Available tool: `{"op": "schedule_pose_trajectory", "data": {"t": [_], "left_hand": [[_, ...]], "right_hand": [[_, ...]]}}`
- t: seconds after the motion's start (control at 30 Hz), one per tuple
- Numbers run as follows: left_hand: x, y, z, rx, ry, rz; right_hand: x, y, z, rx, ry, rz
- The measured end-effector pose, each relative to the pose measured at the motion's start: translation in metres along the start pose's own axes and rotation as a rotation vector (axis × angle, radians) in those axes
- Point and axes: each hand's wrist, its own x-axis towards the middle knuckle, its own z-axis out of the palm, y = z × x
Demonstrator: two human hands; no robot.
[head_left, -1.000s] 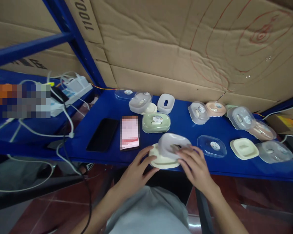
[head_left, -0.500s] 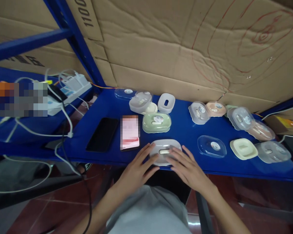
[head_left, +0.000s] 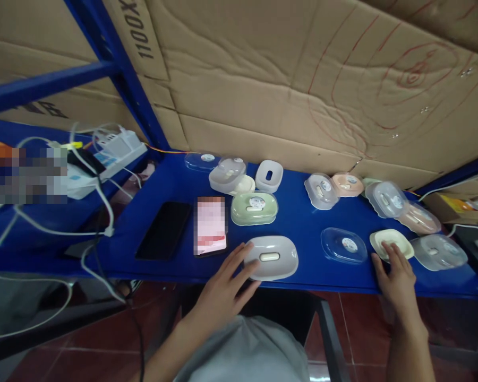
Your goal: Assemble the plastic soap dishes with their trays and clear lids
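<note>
A grey oval soap dish with a small white strip in its middle lies near the table's front edge. My left hand rests at its left rim, fingers spread and touching it. Over to the right, my right hand reaches across a cream soap dish, fingers apart above its front part and the thumb at its left side. Whether the fingertips touch the cream dish I cannot tell. A clear lid with a round sticker lies left of that hand, and a grey lidded soap dish sits on its right.
A green lidded soap dish, a whitish slotted dish and several other dishes stand towards the cardboard wall. Two phones, one black and one lit, lie at left. White cables and a power strip are further left.
My right hand has left the grey dish and moved right to the cream dish. My left hand has stayed at the grey dish's left rim. The camera view has shifted slightly.
</note>
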Motion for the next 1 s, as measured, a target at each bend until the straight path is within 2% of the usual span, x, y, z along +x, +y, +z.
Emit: {"op": "schedule_pose_trajectory", "data": {"t": [0.1,0.2,0.27,0.33,0.47,0.67,0.8,1.0], "left_hand": [[-0.002,0.000,0.000,-0.002,-0.006,-0.020],[-0.003,-0.001,-0.001,-0.029,-0.010,-0.053],[-0.003,-0.001,-0.002,-0.075,-0.005,-0.078],[-0.003,-0.002,-0.003,-0.140,-0.001,-0.123],[-0.002,-0.002,-0.005,-0.230,-0.010,-0.241],[-0.001,-0.002,-0.003,-0.272,0.031,-0.234],[-0.002,-0.002,-0.003,-0.286,0.027,-0.241],[-0.004,-0.003,-0.003,-0.287,0.021,-0.268]], "right_hand": [[0.003,-0.031,-0.005,0.128,-0.036,-0.090],[0.002,-0.067,-0.008,0.308,-0.235,-0.277],[-0.001,-0.089,-0.007,0.341,-0.327,-0.366],[-0.003,-0.108,-0.006,0.374,-0.315,-0.426],[-0.007,-0.150,-0.011,0.503,-0.207,-0.481],[-0.028,-0.221,-0.021,0.557,-0.186,-0.668],[-0.037,-0.244,-0.019,0.516,-0.180,-0.748],[-0.041,-0.251,-0.019,0.447,-0.190,-0.788]]}}
